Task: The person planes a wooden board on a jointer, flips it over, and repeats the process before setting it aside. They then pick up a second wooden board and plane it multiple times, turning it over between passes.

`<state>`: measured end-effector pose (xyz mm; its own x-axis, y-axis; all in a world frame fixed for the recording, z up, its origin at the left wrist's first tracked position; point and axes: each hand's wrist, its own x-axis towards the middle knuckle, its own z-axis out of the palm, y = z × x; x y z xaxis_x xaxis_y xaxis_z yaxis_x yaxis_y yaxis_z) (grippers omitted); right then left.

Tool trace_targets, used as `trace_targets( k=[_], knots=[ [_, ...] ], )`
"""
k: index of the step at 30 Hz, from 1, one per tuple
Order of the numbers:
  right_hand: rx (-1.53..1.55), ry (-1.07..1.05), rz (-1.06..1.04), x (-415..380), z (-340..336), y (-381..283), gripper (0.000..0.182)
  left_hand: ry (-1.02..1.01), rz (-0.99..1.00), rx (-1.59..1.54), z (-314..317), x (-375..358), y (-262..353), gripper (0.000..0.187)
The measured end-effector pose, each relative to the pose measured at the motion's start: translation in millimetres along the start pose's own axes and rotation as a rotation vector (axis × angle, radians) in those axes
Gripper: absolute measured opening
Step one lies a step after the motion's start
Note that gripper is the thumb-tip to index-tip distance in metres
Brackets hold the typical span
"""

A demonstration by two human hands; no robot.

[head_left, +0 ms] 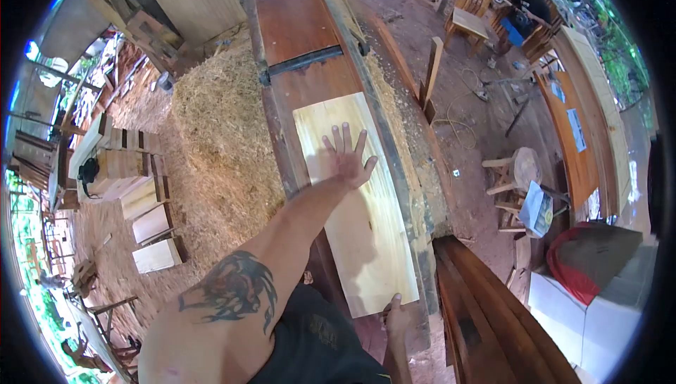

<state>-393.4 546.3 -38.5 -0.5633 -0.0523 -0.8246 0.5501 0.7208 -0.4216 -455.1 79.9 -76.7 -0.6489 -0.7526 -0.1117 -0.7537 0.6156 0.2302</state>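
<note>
A pale wooden board (384, 243) lies flat on the long reddish-brown bed of a woodworking machine (292, 4). Flat on the board's far half rests my left hand (346, 162), palm down with its fingers spread. At the board's near end, my right hand (398, 317) grips the edge at the right corner; the thumb shows on top, while the other fingers are mostly hidden. A dark crosswise bar or slot (306, 61) crosses the machine bed beyond the board's far end.
A large heap of wood shavings (225, 102) lies left of the machine. Several stacked pale blocks (120, 166) stand further left. Dark planks (486, 306) lean at the near right. Stools (524, 169) and a seated person (528, 7) are to the right.
</note>
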Motion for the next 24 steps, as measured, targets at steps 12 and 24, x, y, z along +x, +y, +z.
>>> trace_targets(
  k=[12, 24],
  knots=[
    [-0.109, 0.013, -0.156, 50, 59, -75, 0.066, 0.076, -0.004, 0.133, -21, 116, -58, 0.087],
    [0.073, -0.075, -0.049, 70, 119, -163, 0.064, 0.093, 0.020, 0.095, -51, 205, -104, 0.086]
  ],
)
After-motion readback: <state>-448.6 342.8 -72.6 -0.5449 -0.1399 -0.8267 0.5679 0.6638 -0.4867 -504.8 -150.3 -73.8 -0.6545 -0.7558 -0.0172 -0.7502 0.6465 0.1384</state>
